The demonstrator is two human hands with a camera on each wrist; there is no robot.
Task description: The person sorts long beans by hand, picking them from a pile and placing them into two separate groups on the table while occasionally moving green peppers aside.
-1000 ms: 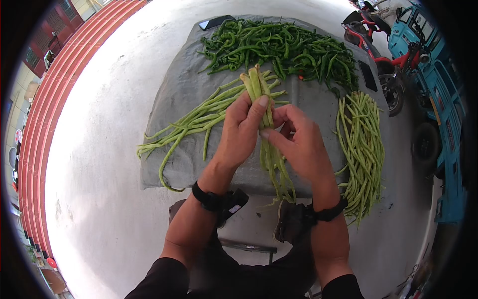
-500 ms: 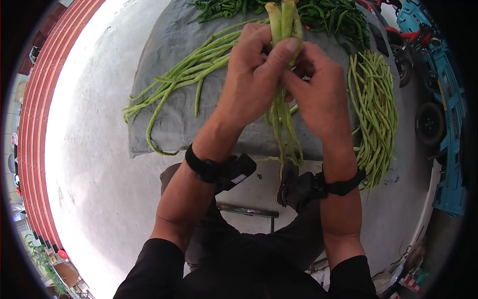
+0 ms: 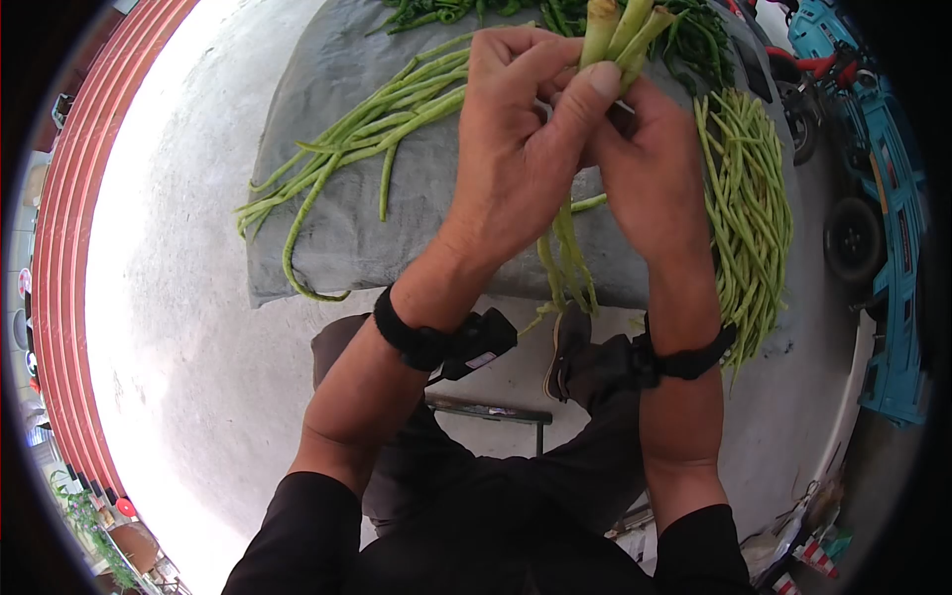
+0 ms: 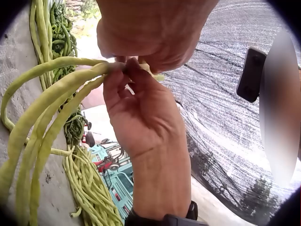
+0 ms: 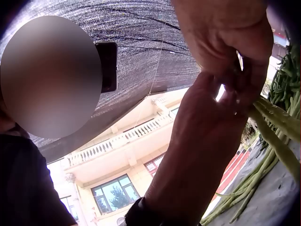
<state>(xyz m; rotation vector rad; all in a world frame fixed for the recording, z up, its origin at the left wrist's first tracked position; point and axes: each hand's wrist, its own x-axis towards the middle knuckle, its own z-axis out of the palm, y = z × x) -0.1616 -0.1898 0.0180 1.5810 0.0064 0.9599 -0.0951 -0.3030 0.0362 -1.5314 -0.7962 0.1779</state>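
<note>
Head view: bare room shows on the grey-covered bench (image 3: 397, 248) between a spread of long pale-green beans (image 3: 362, 144) and the left hand (image 3: 521, 139). Both it and the right hand (image 3: 650, 174) pinch a bundle of light-green beans (image 3: 600, 35), its tails hanging by the near edge. Yellow-green heaped beans (image 3: 746, 208) line the right edge, dark-green peppers (image 3: 426, 12) the far side; pale concrete floor (image 3: 188, 248) runs left to red steps (image 3: 89, 198).

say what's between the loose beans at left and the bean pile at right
Left hand, right hand and the bean bunch they grip, over grey sheet, in the head view.
</note>
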